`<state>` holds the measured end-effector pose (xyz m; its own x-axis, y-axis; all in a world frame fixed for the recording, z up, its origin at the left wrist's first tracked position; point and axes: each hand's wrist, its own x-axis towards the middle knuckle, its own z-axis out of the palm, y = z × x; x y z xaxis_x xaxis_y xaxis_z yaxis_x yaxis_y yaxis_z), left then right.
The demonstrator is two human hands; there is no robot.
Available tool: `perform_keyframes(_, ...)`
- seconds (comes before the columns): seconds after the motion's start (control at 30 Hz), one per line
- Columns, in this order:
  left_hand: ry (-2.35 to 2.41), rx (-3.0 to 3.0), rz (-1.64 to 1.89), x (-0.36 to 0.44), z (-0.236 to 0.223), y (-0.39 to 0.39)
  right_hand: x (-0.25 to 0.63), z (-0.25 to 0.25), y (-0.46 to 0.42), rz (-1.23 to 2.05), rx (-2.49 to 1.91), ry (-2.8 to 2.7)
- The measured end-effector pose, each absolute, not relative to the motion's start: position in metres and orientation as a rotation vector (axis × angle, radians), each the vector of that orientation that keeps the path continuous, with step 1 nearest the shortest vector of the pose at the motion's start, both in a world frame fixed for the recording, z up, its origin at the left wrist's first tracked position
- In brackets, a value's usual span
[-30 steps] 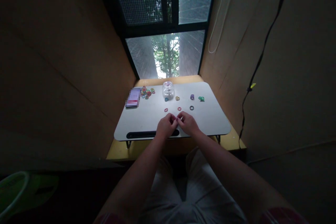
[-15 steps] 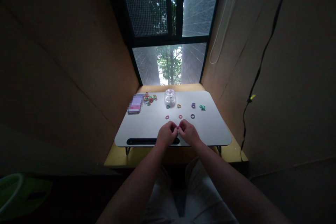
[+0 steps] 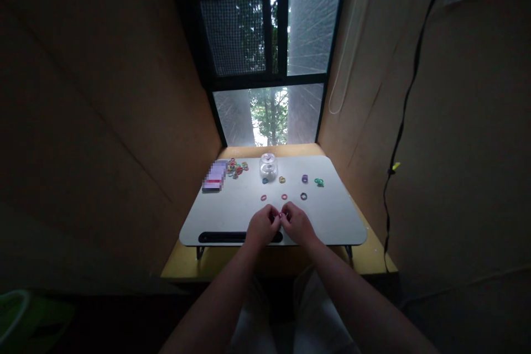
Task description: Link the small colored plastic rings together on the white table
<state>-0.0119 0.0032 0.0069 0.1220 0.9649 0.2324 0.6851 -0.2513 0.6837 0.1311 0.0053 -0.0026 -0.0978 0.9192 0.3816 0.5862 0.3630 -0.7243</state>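
My left hand (image 3: pixel 262 227) and my right hand (image 3: pixel 297 223) meet fingertip to fingertip over the near middle of a small white lap table (image 3: pixel 332 215). Both are curled in a pinch around a tiny pinkish ring held between them; it is too small to see clearly. Just beyond my fingers lie a pink ring (image 3: pixel 263 197), a red ring (image 3: pixel 284 197) and a dark ring (image 3: pixel 303 196). Farther back stand a small clear jar (image 3: pixel 267 166), a purple ring (image 3: pixel 305 178) and a green ring (image 3: pixel 319 182).
A heap of several coloured rings (image 3: pixel 236 168) lies at the table's far left beside a blurred flat card or phone (image 3: pixel 214 176). A dark slot (image 3: pixel 222 237) runs along the near edge. Brown walls close in both sides; a window is ahead. A black cable (image 3: pixel 404 110) hangs on the right wall.
The camera has tilted upward, so the table and hands sit lower in the picture. My hands stay pinched together over the same spot of the table.
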Motion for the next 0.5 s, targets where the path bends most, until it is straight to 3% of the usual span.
perform_keyframes(0.5, 1.561, 1.955, 0.928, -0.0115, 0.013, -0.0014, 0.1312, -0.0023, 0.0043, 0.525, -1.338, -1.782)
